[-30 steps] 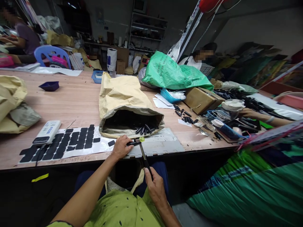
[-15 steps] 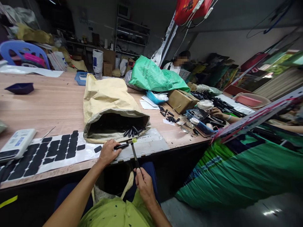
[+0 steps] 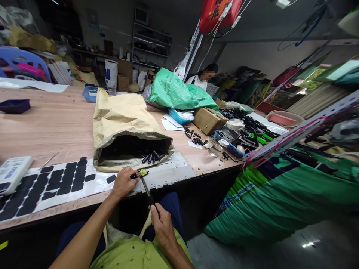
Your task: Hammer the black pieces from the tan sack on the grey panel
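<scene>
My right hand (image 3: 164,226) is wrapped round the dark handle of a small hammer (image 3: 146,186). The hammer's head, with a yellow-green face, is over the piece at my left fingertips; I cannot tell whether they touch. My left hand (image 3: 122,183) pinches a slim black piece (image 3: 135,175) close to the table's front edge, above a pale board (image 3: 168,170). Just behind, a beige sack (image 3: 123,116) lies with its mouth facing me. Several similar black pieces (image 3: 153,157) rest at the mouth's right side.
Left of my hand is a white sheet of black pads (image 3: 67,177), then a white scale (image 3: 14,172). Black pieces (image 3: 198,141), a cardboard box (image 3: 209,119) and a blue basket (image 3: 231,147) stand right. A slanted metal post (image 3: 303,130) and green sack (image 3: 280,201) border that side.
The hammer head has moved left along the black piece, towards my left fingers. The whole view has shifted a little. The co-worker's hand by the blue basket no longer shows.
</scene>
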Demonstrator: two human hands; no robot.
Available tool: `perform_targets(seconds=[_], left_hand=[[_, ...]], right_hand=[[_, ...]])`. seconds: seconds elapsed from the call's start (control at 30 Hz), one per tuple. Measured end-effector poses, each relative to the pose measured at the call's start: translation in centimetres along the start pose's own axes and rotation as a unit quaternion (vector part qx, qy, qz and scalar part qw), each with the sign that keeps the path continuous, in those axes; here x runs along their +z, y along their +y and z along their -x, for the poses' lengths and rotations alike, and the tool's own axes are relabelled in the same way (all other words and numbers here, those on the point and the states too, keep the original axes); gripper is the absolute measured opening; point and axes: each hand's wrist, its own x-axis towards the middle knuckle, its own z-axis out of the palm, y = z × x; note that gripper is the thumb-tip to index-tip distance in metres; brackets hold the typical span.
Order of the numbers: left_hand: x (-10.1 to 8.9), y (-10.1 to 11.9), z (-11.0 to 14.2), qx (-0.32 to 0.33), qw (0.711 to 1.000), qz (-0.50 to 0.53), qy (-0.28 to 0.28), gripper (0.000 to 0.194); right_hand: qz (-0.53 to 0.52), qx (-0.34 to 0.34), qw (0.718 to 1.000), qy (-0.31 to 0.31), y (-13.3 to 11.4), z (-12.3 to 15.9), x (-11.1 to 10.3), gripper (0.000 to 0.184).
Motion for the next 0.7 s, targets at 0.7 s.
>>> perform_targets(seconds=[0.7], left_hand=[[0.3, 0.1, 0.1, -0.001, 1.0, 0.012, 0.015, 0.013]], right_hand=[[0.073, -0.022, 0.997, 0.005, 0.0, -0.3, -1.0, 0.044]])
